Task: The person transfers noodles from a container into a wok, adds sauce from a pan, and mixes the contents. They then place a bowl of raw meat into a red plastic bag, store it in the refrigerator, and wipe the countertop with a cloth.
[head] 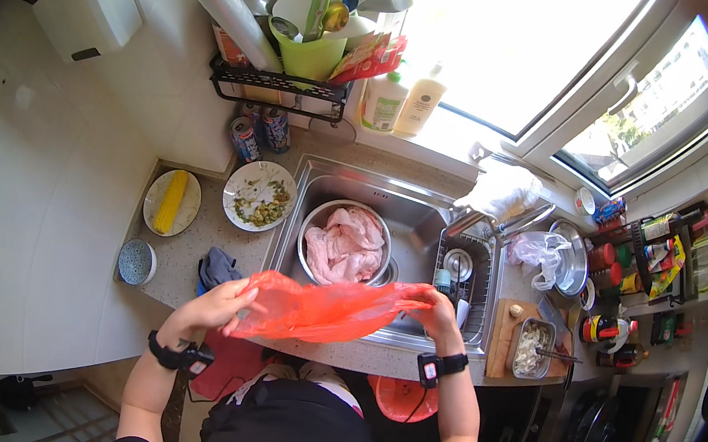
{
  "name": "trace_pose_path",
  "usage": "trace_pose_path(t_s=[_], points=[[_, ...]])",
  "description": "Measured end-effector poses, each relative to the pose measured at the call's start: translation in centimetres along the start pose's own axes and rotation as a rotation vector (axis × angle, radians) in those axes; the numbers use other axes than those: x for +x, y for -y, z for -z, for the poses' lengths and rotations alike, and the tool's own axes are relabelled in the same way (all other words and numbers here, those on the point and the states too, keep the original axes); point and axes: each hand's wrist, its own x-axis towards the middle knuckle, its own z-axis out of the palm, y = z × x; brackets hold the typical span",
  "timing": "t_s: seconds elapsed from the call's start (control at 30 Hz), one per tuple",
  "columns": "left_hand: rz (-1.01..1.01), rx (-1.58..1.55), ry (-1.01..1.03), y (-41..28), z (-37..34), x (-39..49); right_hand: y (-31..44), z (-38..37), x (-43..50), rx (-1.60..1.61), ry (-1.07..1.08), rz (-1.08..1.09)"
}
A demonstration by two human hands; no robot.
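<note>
A thin red plastic bag (323,310) is stretched between both hands above the front edge of the steel sink (413,248). My left hand (218,304) grips its left end, with some fingers partly behind the film. At the other end my right hand (438,314) pinches the gathered plastic. Just beyond the bag, a round metal bowl (389,245) in the sink holds pale pink raw meat (348,243) with loose, skin-like folds. The bag hides part of the sink's near rim.
Left of the sink are a plate of food scraps (290,177), a corn cob (171,202) on a plate and a patterned bowl (137,262). A wire rack (482,303) occupies the sink's right side. Farther right, a cutting board (500,351) carries a container (534,349) of pale pieces.
</note>
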Motion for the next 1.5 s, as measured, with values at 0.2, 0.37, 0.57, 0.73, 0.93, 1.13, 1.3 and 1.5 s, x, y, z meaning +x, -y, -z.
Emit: trace_pose_path(t_s=[0.2, 0.37, 0.57, 0.73, 0.93, 1.13, 1.3, 1.5], points=[[-0.041, -0.256, -0.114, -2.2, -0.4, -7.5, -2.2, -3.8, 5.0, 0.369, 0.262, -0.142], [-0.215, -0.353, -0.484, -1.7, -0.2, -13.4, -7.1, -1.7, 14.8, 0.117, -0.223, -0.34], [-0.369, -0.521, -0.808, -0.8, -0.7, -12.4, -17.3, 5.3, 23.8, -0.213, -0.169, -0.395], [-0.282, -0.593, -0.827, 0.2, -1.5, -8.7, -18.4, 5.5, 23.4, -0.146, -0.262, -0.402], [-0.068, -0.865, -0.503, 3.4, -2.4, 0.7, -17.0, 4.4, 22.4, -0.052, -0.136, -0.533], [0.139, -1.057, -0.264, 10.0, -1.4, 16.2, -17.3, 4.5, 22.7, -0.073, -0.295, -0.356], [0.341, -0.548, -0.53, 14.6, -2.2, 25.0, -14.3, 2.8, 21.3, -0.137, -0.386, -0.307], [0.026, -0.123, -0.737, 14.9, -4.6, 28.0, -10.8, 1.1, 17.3, -0.169, -0.476, -0.297]])
